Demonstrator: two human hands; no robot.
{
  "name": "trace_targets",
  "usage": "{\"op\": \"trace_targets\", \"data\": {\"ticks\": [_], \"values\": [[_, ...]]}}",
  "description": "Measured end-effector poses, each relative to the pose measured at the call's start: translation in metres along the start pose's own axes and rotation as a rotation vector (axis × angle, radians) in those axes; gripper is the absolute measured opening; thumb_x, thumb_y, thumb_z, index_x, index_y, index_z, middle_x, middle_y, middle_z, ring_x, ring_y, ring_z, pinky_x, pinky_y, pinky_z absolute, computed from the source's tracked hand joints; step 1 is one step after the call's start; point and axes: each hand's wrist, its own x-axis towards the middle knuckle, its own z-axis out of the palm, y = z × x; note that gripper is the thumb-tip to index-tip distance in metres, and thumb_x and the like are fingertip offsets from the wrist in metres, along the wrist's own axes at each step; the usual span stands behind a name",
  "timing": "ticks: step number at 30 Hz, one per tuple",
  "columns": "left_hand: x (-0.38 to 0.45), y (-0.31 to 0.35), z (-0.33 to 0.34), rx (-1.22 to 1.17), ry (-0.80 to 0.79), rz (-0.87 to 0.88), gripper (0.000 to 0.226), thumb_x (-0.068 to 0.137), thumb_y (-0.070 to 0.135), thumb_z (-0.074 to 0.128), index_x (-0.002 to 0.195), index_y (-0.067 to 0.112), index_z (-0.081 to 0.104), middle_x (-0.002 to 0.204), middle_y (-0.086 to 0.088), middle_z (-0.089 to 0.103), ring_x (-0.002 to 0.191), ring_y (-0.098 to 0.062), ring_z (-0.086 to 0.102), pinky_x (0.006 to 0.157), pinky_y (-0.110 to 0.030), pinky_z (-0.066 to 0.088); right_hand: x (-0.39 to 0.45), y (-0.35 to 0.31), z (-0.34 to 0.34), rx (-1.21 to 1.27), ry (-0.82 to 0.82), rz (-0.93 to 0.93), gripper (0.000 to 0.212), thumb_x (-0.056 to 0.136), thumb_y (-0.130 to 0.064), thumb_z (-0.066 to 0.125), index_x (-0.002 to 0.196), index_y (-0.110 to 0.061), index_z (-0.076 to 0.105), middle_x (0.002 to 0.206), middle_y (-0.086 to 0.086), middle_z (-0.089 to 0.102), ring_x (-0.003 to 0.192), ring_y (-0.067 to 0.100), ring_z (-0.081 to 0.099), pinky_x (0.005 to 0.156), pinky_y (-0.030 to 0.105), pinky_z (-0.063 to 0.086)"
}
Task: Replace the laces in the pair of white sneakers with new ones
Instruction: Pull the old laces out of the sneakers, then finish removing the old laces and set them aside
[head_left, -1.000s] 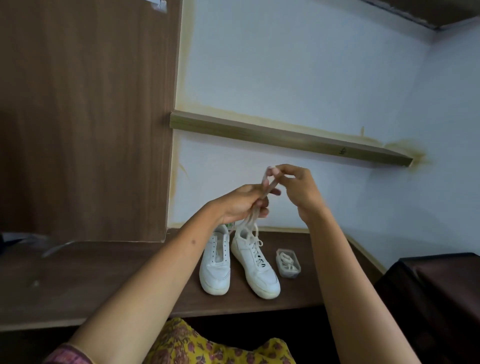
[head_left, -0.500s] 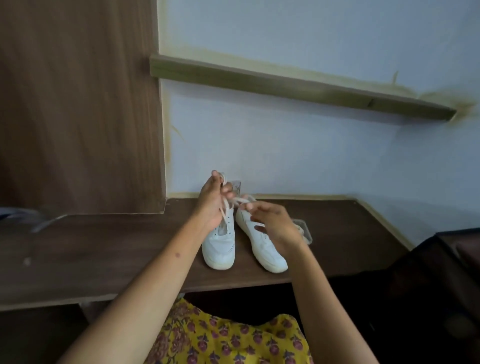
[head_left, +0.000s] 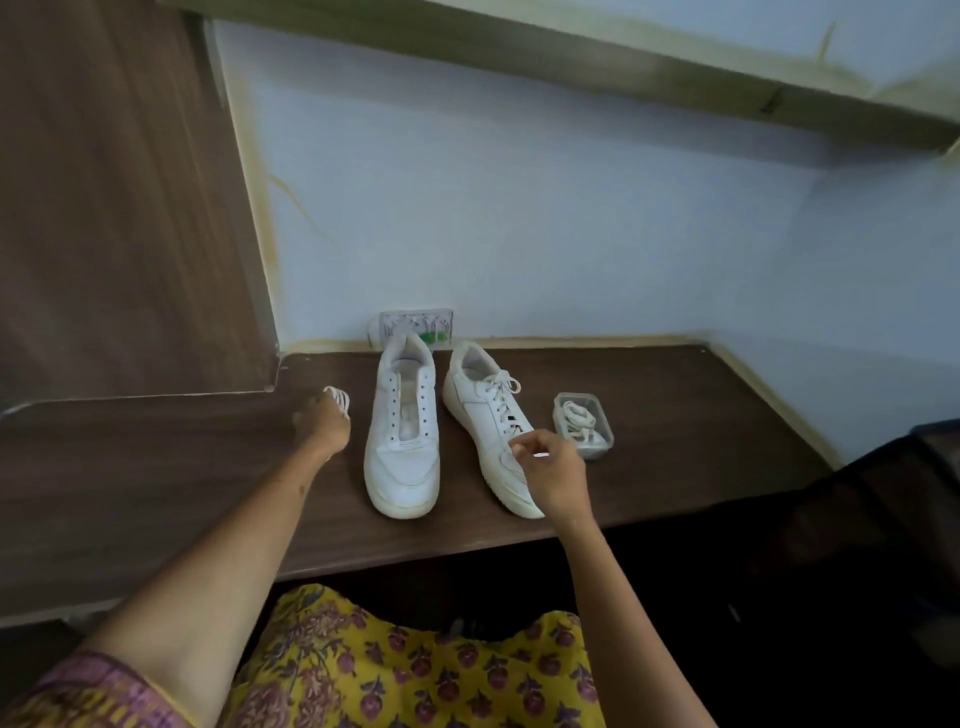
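Bench (head_left: 156, 467): unlaced sneaker (head_left: 402, 441) centre, long axis toward wall. Laced sneaker (head_left: 488, 421) just right of it, under right hand (head_left: 550, 467), fingers curled, apparently empty. New laces tub (head_left: 583, 423) beyond. Left hand (head_left: 324, 423), left of it, grips removed lace (head_left: 338, 400).

The left hand (head_left: 323, 423) is blurred, and its fingers are hidden behind its back, so the grip on the bundled lace (head_left: 338, 400) cannot be made out; only a few loops show past the knuckles. The right hand (head_left: 550, 467) covers the toe of the laced sneaker (head_left: 480, 410); whether its curled fingers touch the shoe or pinch anything is unclear. The heel of the unlaced sneaker (head_left: 404, 452) hides the lower part of a small printed box (head_left: 415, 325) at the desk's (head_left: 156, 467) back edge; its print is too small to read. The shelf (head_left: 571, 57) is cut off by the top edge.
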Motion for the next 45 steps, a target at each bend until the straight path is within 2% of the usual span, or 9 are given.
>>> {"op": "trace_targets", "data": {"ticks": [3, 6, 9, 12, 17, 24, 30, 36, 45], "values": [[0.012, -0.013, 0.018, 0.068, -0.037, -0.031, 0.041, 0.096, 0.007, 0.044, 0.137, 0.007, 0.048, 0.142, -0.02, 0.046, 0.131, -0.039, 0.04, 0.107, -0.043, 0.031, 0.007, 0.013, 0.007, -0.171, 0.036, -0.047, 0.011, 0.092, -0.021, 0.065, 0.102, -0.021, 0.067, 0.112, -0.002, 0.056, 0.114, 0.02, 0.051, 0.098, 0.028, 0.042], [-0.012, 0.0, 0.023, -0.06, 0.144, -0.105, 0.045, 0.101, 0.021, 0.044, 0.143, 0.005, 0.039, 0.154, -0.02, 0.03, 0.141, -0.038, 0.025, 0.115, -0.046, 0.022, 0.011, 0.014, 0.008, -0.324, 0.043, -0.048, 0.048, 0.089, -0.039, 0.066, 0.132, -0.023, 0.052, 0.136, 0.005, 0.043, 0.13, 0.027, 0.034, 0.107, 0.036, 0.031], [-0.059, 0.027, 0.036, -0.141, 0.271, 0.142, 0.058, 0.102, 0.039, 0.04, 0.149, 0.007, 0.031, 0.159, -0.021, 0.022, 0.148, -0.034, 0.016, 0.12, -0.047, 0.012, 0.019, 0.019, 0.016, -0.396, -0.032, 0.011, 0.085, 0.085, -0.06, 0.061, 0.152, -0.023, 0.024, 0.157, 0.011, 0.025, 0.144, 0.031, 0.023, 0.115, 0.045, 0.025], [-0.092, 0.041, 0.058, -0.045, 0.149, 0.247, 0.084, 0.093, 0.064, 0.045, 0.156, 0.022, 0.01, 0.164, -0.012, 0.003, 0.149, -0.033, 0.01, 0.118, -0.048, 0.014, 0.025, 0.024, 0.029, -0.532, -0.079, 0.065, 0.091, 0.084, -0.06, 0.06, 0.155, -0.026, 0.013, 0.158, 0.012, 0.024, 0.142, 0.033, 0.028, 0.114, 0.045, 0.024], [-0.088, 0.037, 0.064, 0.074, 0.108, 0.272, 0.096, 0.086, 0.047, 0.064, 0.157, 0.025, 0.001, 0.165, -0.008, 0.001, 0.15, -0.034, 0.011, 0.117, -0.051, 0.023, 0.013, 0.025, 0.042, -0.588, 0.041, 0.094, 0.093, 0.076, -0.067, 0.063, 0.15, -0.031, 0.019, 0.142, 0.011, 0.033, 0.127, 0.036, 0.034, 0.107, 0.046, 0.028], [-0.078, 0.026, 0.046, 0.129, 0.051, 0.315, 0.089, 0.086, 0.037, 0.065, 0.156, 0.027, 0.011, 0.165, -0.005, 0.001, 0.15, -0.03, 0.01, 0.116, -0.052, 0.02, -0.019, 0.019, 0.057, -0.622, 0.082, 0.13, 0.091, 0.077, -0.069, 0.058, 0.146, -0.029, 0.015, 0.136, 0.008, 0.03, 0.122, 0.031, 0.034, 0.102, 0.043, 0.031], [-0.079, 0.074, 0.053, -0.1, 0.388, 0.682, 0.05, 0.091, 0.033, 0.064, 0.138, 0.022, 0.053, 0.151, -0.009, 0.037, 0.139, -0.033, 0.03, 0.113, -0.052, 0.03, -0.002, 0.015, 0.038, -0.393, 0.052, 0.156, 0.081, 0.077, -0.077, 0.053, 0.135, -0.024, 0.033, 0.137, 0.007, 0.035, 0.126, 0.034, 0.037, 0.103, 0.048, 0.032], [-0.068, 0.102, 0.078, -0.165, 0.185, 0.775, 0.033, 0.093, 0.032, 0.063, 0.125, 0.021, 0.062, 0.143, 0.002, 0.047, 0.127, -0.019, 0.03, 0.108, -0.042, 0.032, 0.024, 0.019, 0.031, 0.074, 0.009, -0.088, 0.065, 0.072, -0.056, 0.054, 0.134, -0.042, 0.04, 0.126, -0.004, 0.043, 0.117, 0.017, 0.042, 0.105, 0.047, 0.038], [-0.055, 0.099, 0.065, -0.569, 0.066, 0.737, 0.019, 0.08, 0.02, 0.078, 0.095, 0.028, 0.07, 0.091, 0.015, 0.068, 0.09, -0.008, 0.062, 0.082, -0.021, 0.048, 0.051, 0.031, 0.032, 0.362, 0.027, -0.184, 0.018, 0.087, -0.036, 0.067, 0.105, -0.033, 0.069, 0.1, 0.006, 0.06, 0.072, 0.013, 0.059, 0.061, 0.028, 0.048]]}}
